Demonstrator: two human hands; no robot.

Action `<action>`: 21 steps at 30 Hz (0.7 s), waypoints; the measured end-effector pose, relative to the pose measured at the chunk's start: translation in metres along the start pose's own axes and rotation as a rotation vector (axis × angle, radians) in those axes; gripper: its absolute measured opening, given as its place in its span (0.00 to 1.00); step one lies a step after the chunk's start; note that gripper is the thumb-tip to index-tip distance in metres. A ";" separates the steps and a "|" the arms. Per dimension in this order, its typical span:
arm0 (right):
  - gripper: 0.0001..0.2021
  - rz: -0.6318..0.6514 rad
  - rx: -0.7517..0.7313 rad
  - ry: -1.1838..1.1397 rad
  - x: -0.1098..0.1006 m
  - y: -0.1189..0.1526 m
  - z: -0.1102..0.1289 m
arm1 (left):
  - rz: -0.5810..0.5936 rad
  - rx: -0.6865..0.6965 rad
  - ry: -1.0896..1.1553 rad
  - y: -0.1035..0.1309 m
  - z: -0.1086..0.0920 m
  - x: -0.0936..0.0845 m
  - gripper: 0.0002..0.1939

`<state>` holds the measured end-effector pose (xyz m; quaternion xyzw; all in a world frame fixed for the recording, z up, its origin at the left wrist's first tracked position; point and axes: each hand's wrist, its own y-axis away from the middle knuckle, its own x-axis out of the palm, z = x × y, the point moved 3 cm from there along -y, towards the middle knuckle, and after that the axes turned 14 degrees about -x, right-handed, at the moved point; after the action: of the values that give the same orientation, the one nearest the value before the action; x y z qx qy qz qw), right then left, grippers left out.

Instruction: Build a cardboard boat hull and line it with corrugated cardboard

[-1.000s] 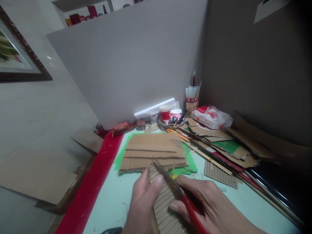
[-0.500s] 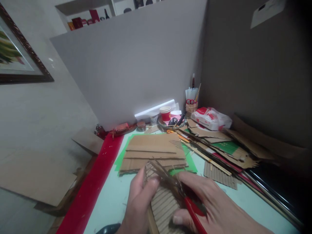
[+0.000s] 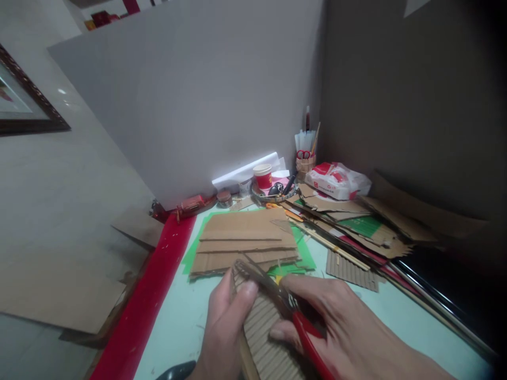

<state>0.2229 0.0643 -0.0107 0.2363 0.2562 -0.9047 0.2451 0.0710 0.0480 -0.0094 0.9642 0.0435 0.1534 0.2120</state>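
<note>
My left hand [image 3: 227,322] grips a piece of corrugated cardboard [image 3: 263,327], its thumb pressed on the ribbed face near the top end. In my right hand [image 3: 336,322] is a pair of red-handled scissors [image 3: 287,303], fingers wrapped round the handles. The metal blades point up and left and lie at the cardboard's top end, close to my left thumb. Blurring hides exactly how the tips meet the cardboard. Just beyond, flat brown cardboard sheets [image 3: 241,224] lie stacked on green paper [image 3: 307,253].
At the back are a red paper cup [image 3: 262,177], a pen holder [image 3: 306,164] and a tissue pack [image 3: 338,180]. Cardboard scraps [image 3: 380,227] and thin wooden sticks [image 3: 336,247] lie on the right. A ribbed cardboard piece [image 3: 352,272] rests near them. Red strip [image 3: 146,316] edges the table's left side.
The scissor blades have come closer together at the cardboard's top end. Both hands keep their holds. The camera view has shifted slightly, so the background sits higher and further left.
</note>
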 end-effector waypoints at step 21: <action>0.19 -0.107 0.082 -0.065 -0.012 -0.004 -0.005 | 0.167 -0.073 0.015 0.000 -0.003 0.005 0.06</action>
<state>0.2315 0.0741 -0.0058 0.2024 0.2230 -0.9335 0.1945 0.0746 0.0503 -0.0054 0.9549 -0.0410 0.1793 0.2330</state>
